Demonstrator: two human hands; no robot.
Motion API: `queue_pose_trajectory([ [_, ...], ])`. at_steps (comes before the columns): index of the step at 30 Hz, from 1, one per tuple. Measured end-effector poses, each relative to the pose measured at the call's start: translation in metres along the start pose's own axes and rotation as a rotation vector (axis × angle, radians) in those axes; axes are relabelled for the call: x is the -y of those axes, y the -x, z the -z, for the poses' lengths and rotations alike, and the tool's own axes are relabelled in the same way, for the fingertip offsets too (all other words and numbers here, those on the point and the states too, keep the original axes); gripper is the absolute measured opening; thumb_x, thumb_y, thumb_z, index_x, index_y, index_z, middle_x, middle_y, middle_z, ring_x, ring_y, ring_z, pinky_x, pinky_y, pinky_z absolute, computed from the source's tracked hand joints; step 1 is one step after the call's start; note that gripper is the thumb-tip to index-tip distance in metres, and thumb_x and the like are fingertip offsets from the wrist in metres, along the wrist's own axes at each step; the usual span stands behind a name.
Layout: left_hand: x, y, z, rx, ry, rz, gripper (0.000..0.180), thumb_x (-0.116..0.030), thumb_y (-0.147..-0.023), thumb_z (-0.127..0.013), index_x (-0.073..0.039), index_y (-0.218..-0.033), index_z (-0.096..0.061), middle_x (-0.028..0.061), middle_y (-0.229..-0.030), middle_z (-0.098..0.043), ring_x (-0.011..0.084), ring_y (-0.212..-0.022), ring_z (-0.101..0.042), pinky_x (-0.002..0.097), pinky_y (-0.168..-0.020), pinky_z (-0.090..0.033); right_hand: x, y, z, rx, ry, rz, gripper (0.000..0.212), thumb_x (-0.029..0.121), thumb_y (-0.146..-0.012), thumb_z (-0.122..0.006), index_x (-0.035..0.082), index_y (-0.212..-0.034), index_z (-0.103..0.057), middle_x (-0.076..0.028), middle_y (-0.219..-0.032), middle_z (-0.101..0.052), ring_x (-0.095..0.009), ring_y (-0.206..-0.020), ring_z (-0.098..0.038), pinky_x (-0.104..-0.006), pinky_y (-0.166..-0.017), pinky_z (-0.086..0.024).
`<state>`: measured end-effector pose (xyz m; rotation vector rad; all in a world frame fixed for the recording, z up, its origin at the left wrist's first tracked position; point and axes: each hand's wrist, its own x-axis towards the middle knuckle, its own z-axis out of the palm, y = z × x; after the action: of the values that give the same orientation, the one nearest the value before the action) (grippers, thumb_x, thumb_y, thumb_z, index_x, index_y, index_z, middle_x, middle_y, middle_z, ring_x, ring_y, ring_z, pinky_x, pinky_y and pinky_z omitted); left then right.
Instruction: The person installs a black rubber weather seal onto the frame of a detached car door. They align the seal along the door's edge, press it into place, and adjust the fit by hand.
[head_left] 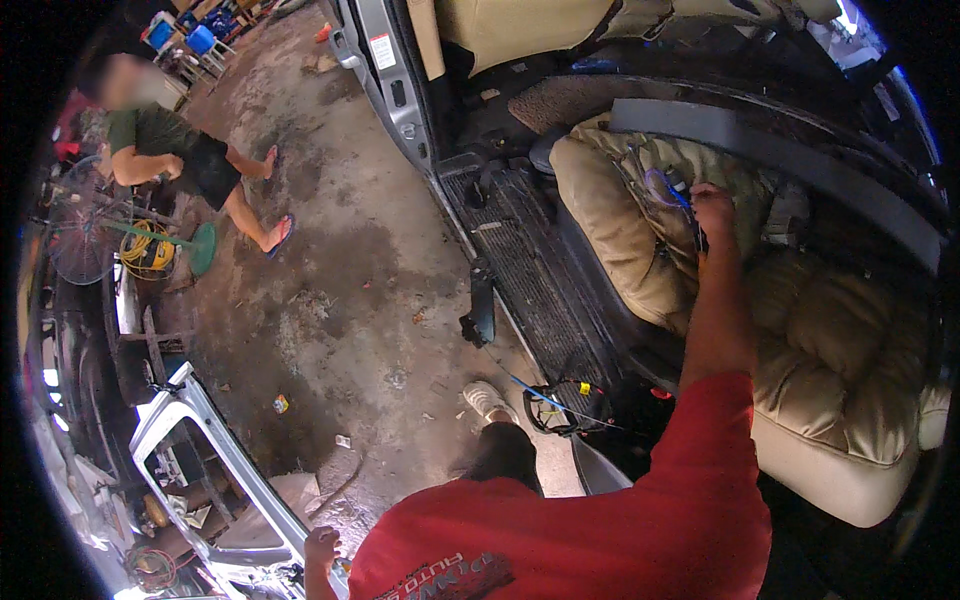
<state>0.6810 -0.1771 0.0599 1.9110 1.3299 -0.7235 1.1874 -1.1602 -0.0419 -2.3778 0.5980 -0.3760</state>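
Observation:
My right hand (712, 208) reaches over a crumpled tan leather seat (610, 215) inside the vehicle, fingers closed at a thin blue piece (679, 192) whose kind I cannot make out. A purple-blue loop and a small dark item lie right beside these fingertips, among other loose things on the seat. Low in the picture, my left hand (322, 548) hangs next to a silver vehicle door frame (215, 510). Its fingers are small and partly curled; whether they touch the frame is unclear.
The ribbed door sill (525, 270) runs beside my foot, with a bundle of wires (570, 405) at its near end. A grey curved trim strip (780, 150) lies across the seat's far side. A person (165, 150) walks near a standing fan (90, 220) on the stained floor.

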Motion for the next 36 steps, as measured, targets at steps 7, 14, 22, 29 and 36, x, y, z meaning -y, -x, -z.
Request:
queue_pose_trajectory([
  [7,-0.007,0.001,-0.001,0.013,0.024,-0.034,0.025,-0.013,-0.096,-0.073,-0.004,-0.118,-0.067,0.0119,-0.103,-0.076,0.0221,-0.086,-0.075,0.0354,-0.061,-0.059,0.023,0.027,-0.002,0.030,0.447,0.037,0.022,0.024,-0.087,-0.078,0.017,-0.108,-0.080,-0.014,-0.104,-0.078,-0.036,-0.099,-0.074,-0.0457,-0.086,-0.057],
  [14,-0.012,-0.017,-0.005,0.058,0.007,-0.056,0.028,-0.012,-0.095,-0.075,-0.002,-0.120,-0.066,0.0131,-0.103,-0.075,0.0224,-0.085,-0.074,0.0341,-0.061,-0.058,0.015,0.020,0.000,-0.060,0.390,-0.085,0.022,0.028,-0.091,-0.077,0.011,-0.105,-0.079,-0.017,-0.101,-0.077,-0.034,-0.097,-0.075,-0.0447,-0.084,-0.057],
  [22,-0.017,-0.014,-0.008,0.070,0.023,-0.046,0.029,-0.012,-0.095,-0.074,-0.001,-0.121,-0.066,0.0118,-0.103,-0.074,0.0219,-0.084,-0.073,0.0339,-0.062,-0.059,-0.031,-0.031,0.008,-0.230,0.021,-0.038,0.022,0.029,-0.091,-0.072,0.011,-0.101,-0.078,-0.015,-0.098,-0.078,-0.039,-0.094,-0.075,-0.0492,-0.082,-0.058],
  [29,-0.029,0.015,-0.007,0.013,-0.033,-0.063,0.029,-0.010,-0.094,-0.072,0.000,-0.121,-0.067,0.0126,-0.106,-0.075,0.0215,-0.085,-0.074,0.0332,-0.062,-0.059,-0.018,-0.042,0.017,-0.351,0.245,-0.356,0.031,0.034,-0.094,-0.065,0.008,-0.102,-0.079,-0.016,-0.102,-0.079,-0.034,-0.094,-0.076,-0.0456,-0.080,-0.059],
  [36,-0.021,-0.005,-0.014,0.056,-0.010,-0.041,0.030,-0.011,-0.094,-0.073,0.000,-0.121,-0.067,0.0125,-0.106,-0.075,0.0222,-0.087,-0.074,0.0337,-0.065,-0.059,0.031,0.013,-0.009,-0.159,0.459,-0.066,0.027,0.037,-0.094,-0.065,0.020,-0.107,-0.082,-0.013,-0.106,-0.079,-0.038,-0.098,-0.074,-0.0491,-0.088,-0.059],
])
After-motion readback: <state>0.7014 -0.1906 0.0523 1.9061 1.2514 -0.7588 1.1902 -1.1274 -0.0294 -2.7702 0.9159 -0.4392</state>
